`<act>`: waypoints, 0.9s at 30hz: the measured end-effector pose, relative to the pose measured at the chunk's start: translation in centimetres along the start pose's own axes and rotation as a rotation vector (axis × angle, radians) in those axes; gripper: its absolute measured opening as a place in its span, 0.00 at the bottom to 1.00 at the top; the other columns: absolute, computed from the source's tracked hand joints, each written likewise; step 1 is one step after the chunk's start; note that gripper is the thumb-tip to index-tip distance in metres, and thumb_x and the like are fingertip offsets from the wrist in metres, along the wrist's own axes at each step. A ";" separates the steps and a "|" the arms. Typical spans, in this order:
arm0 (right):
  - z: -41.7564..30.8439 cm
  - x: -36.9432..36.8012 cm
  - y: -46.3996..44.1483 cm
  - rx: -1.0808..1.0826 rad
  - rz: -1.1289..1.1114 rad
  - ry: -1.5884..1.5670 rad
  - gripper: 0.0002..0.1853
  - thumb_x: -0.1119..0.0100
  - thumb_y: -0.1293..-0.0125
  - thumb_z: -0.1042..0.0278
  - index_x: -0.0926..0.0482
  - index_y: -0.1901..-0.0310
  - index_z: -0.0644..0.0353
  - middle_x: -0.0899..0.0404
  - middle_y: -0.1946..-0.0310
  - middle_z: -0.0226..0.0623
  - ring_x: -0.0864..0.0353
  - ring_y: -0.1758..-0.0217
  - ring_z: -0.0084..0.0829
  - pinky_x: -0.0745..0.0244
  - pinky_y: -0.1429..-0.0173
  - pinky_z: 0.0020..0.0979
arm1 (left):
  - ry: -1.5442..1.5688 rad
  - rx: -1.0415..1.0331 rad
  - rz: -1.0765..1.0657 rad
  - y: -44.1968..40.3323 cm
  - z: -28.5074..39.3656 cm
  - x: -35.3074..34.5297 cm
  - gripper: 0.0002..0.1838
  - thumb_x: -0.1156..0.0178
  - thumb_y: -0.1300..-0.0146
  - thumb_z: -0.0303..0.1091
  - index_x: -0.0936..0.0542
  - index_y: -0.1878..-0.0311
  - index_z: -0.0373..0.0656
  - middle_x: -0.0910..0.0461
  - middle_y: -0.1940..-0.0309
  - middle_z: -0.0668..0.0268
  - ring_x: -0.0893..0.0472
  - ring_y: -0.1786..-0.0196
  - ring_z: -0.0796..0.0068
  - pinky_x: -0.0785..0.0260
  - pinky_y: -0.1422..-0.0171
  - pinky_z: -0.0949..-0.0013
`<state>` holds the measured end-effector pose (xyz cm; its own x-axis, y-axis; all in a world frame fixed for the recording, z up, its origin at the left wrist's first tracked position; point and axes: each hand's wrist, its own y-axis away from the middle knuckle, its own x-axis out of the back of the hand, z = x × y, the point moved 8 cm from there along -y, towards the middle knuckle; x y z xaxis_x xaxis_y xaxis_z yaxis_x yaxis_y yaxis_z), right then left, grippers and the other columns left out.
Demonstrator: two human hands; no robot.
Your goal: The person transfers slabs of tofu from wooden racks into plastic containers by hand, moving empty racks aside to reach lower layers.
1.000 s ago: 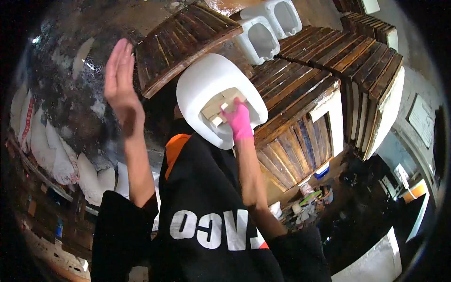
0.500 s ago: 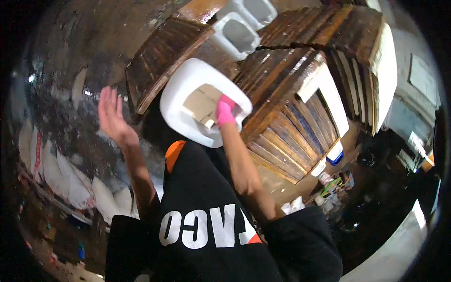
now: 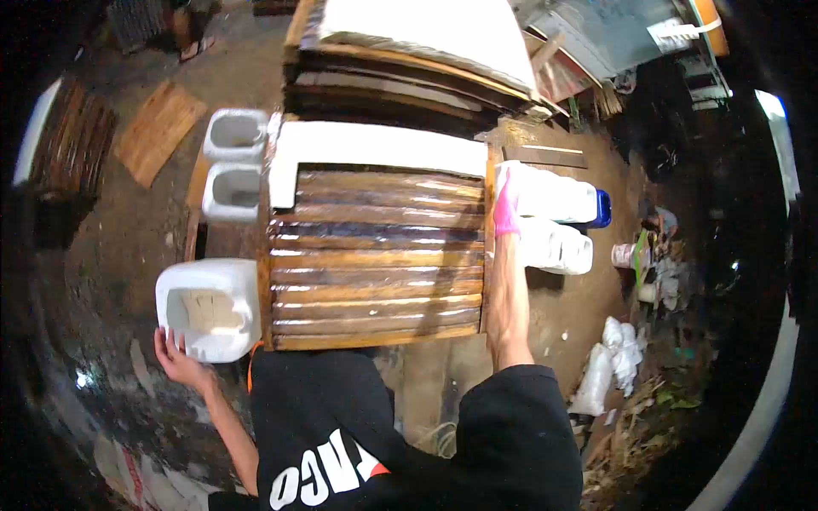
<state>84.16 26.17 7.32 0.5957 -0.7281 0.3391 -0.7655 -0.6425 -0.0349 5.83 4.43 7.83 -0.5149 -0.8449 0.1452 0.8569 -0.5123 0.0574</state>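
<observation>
A: Which step is in hand here?

B: My judgement is a positioning or steadying step: the person's arms reach out to either side of the wide brown slatted wooden rack (image 3: 375, 285), whose slats shine as if wet. The left hand (image 3: 181, 364) is at a rounded white plastic container (image 3: 209, 274) with its top cut open, just beside the rack's left edge and near the person's body

A: And the pieces being handled, where are they?

B: Pale tan angular blocks (image 3: 204, 311) lie inside that container, partly hidden by its walls

A: How do the fingers stand?

B: On the left they are loosely parted and slightly bent, seemingly resting against the container's near left corner; the thumb is hidden and no firm grasp shows. The right hand (image 3: 507, 209), in a bright pink glove (image 3: 508, 198), is seen nearly edge-on at the rack's right side, near a group of white plastic jugs (image 3: 554, 200). Whether its fingers are wide, narrow or hooked on the rack, I cannot tell

A: So what does the next move call for?

B: I'd say care on both sides: shifting the container would need a surer hold on its rim, kept level because the blocks look loose, and shifting the rack would need both hands on its edges
</observation>
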 end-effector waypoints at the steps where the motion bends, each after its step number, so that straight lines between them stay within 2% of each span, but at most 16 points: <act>1: -0.4 -0.4 -2.3 0.043 -0.024 0.263 0.29 0.54 0.29 0.55 0.38 0.31 0.63 0.38 0.31 0.44 0.42 0.27 0.39 0.48 0.26 0.41 | -0.070 0.013 0.008 0.9 1.3 -0.8 0.17 0.54 0.27 0.31 0.28 0.40 0.35 0.27 0.40 0.59 0.25 0.41 0.66 0.30 0.40 0.61; 3: 1.0 -3.3 -4.7 0.089 -0.180 0.819 0.28 0.56 0.30 0.56 0.38 0.31 0.59 0.40 0.30 0.45 0.45 0.25 0.41 0.50 0.26 0.46 | -0.073 0.015 -0.009 1.7 1.2 -1.1 0.17 0.54 0.27 0.31 0.28 0.40 0.36 0.27 0.40 0.59 0.25 0.41 0.67 0.30 0.40 0.60; 5: 2.5 -7.9 -4.3 0.159 -0.266 1.083 0.28 0.58 0.31 0.58 0.38 0.30 0.54 0.42 0.29 0.47 0.48 0.24 0.44 0.52 0.25 0.51 | -0.099 -0.012 -0.052 2.2 1.6 -1.5 0.17 0.54 0.27 0.31 0.28 0.39 0.36 0.27 0.40 0.59 0.25 0.40 0.66 0.30 0.40 0.60; 6: 2.0 -8.6 -3.4 0.331 0.012 0.931 0.26 0.58 0.33 0.60 0.34 0.33 0.52 0.35 0.33 0.46 0.45 0.25 0.41 0.49 0.26 0.49 | -0.083 -0.026 -0.064 2.8 1.8 -1.9 0.17 0.54 0.27 0.31 0.27 0.39 0.37 0.26 0.40 0.59 0.24 0.41 0.66 0.30 0.40 0.61; 7: 3.2 -9.3 -3.5 0.298 0.041 0.695 0.23 0.58 0.33 0.62 0.29 0.37 0.54 0.29 0.38 0.46 0.40 0.28 0.39 0.46 0.28 0.49 | -0.091 -0.035 -0.071 3.1 2.4 -1.9 0.17 0.54 0.27 0.31 0.27 0.39 0.37 0.26 0.40 0.59 0.24 0.41 0.66 0.30 0.40 0.61; 9: 8.1 -11.4 -6.9 0.091 -0.084 0.160 0.22 0.57 0.33 0.59 0.26 0.41 0.55 0.26 0.40 0.43 0.37 0.29 0.37 0.48 0.28 0.48 | -0.096 -0.038 -0.074 4.0 3.0 -1.7 0.17 0.54 0.27 0.31 0.27 0.39 0.37 0.26 0.41 0.59 0.24 0.42 0.66 0.30 0.41 0.62; 12: 9.4 -11.2 -9.0 -0.291 -0.708 -0.385 0.24 0.57 0.31 0.53 0.28 0.39 0.54 0.28 0.38 0.37 0.37 0.31 0.32 0.49 0.27 0.46 | -0.070 -0.060 -0.057 4.3 3.4 -0.5 0.16 0.54 0.27 0.30 0.27 0.40 0.37 0.25 0.41 0.60 0.23 0.43 0.67 0.28 0.43 0.65; 15: 5.3 -11.4 -6.9 -0.696 -1.223 -0.611 0.28 0.62 0.28 0.50 0.35 0.35 0.60 0.33 0.33 0.35 0.37 0.30 0.35 0.47 0.28 0.49 | -0.084 -0.051 -0.023 5.0 2.9 1.2 0.16 0.55 0.26 0.30 0.26 0.41 0.37 0.23 0.43 0.60 0.22 0.44 0.68 0.29 0.43 0.66; 16: 3.7 -12.1 -6.1 -0.760 -1.254 -0.643 0.29 0.58 0.30 0.47 0.33 0.35 0.58 0.33 0.33 0.37 0.37 0.31 0.43 0.50 0.30 0.60 | -0.106 -0.039 -0.025 5.2 2.5 1.5 0.16 0.54 0.26 0.30 0.27 0.40 0.37 0.23 0.43 0.60 0.22 0.44 0.67 0.29 0.42 0.66; 17: 3.8 -11.9 -5.1 -0.842 -1.268 -0.677 0.31 0.55 0.33 0.43 0.32 0.35 0.56 0.33 0.33 0.39 0.36 0.31 0.50 0.54 0.32 0.72 | -0.143 -0.022 -0.038 5.2 2.4 2.0 0.16 0.54 0.26 0.30 0.27 0.40 0.37 0.23 0.43 0.60 0.22 0.43 0.66 0.29 0.41 0.66; 18: 0.6 -12.1 -2.5 -0.894 -1.187 -0.773 0.33 0.57 0.34 0.46 0.34 0.35 0.63 0.34 0.34 0.49 0.34 0.35 0.62 0.53 0.42 0.83 | -0.147 -0.029 -0.067 5.5 2.7 1.5 0.15 0.53 0.27 0.31 0.26 0.41 0.38 0.23 0.44 0.60 0.21 0.45 0.67 0.29 0.42 0.66; 19: 5.0 -14.3 -5.3 -0.840 -1.155 -0.825 0.35 0.58 0.36 0.44 0.35 0.35 0.63 0.33 0.34 0.48 0.33 0.35 0.59 0.49 0.36 0.76 | -0.174 -0.038 -0.060 6.1 3.1 1.2 0.15 0.53 0.27 0.30 0.26 0.41 0.37 0.23 0.44 0.60 0.21 0.45 0.67 0.28 0.42 0.66; 21: 6.9 -14.2 -5.3 -0.730 -0.926 -1.011 0.36 0.59 0.36 0.44 0.35 0.34 0.64 0.33 0.35 0.50 0.32 0.35 0.57 0.43 0.33 0.66 | -0.126 -0.103 -0.113 6.2 4.3 -1.1 0.15 0.55 0.27 0.26 0.25 0.43 0.35 0.21 0.47 0.59 0.20 0.47 0.68 0.27 0.45 0.68; 22: 8.0 -13.4 -3.5 -0.809 -0.829 -1.113 0.35 0.59 0.36 0.45 0.33 0.36 0.65 0.30 0.37 0.49 0.31 0.36 0.53 0.40 0.32 0.59 | -0.090 -0.085 -0.116 5.9 4.5 -1.4 0.15 0.55 0.28 0.26 0.25 0.44 0.34 0.21 0.47 0.59 0.21 0.46 0.67 0.27 0.44 0.66; 23: 7.9 -12.0 -2.8 -0.660 -0.777 -1.159 0.33 0.57 0.36 0.44 0.29 0.39 0.62 0.26 0.41 0.44 0.28 0.39 0.46 0.35 0.36 0.53 | -0.118 -0.091 -0.125 6.3 4.6 -2.4 0.15 0.55 0.28 0.26 0.24 0.44 0.34 0.21 0.47 0.60 0.21 0.46 0.68 0.27 0.43 0.66; 27: 8.6 -5.7 2.8 -0.480 -0.448 -1.127 0.32 0.57 0.36 0.45 0.28 0.40 0.62 0.25 0.42 0.45 0.28 0.39 0.46 0.35 0.35 0.50 | -0.201 -0.201 -0.171 7.3 6.4 -6.9 0.14 0.52 0.29 0.26 0.23 0.46 0.34 0.20 0.48 0.59 0.22 0.44 0.69 0.30 0.39 0.65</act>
<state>80.70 26.50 -2.77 0.5161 -0.4230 -0.7448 -0.3184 -0.9020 0.2916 15.82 7.53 13.54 -0.6181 -0.7069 0.3437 0.7260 -0.6811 -0.0951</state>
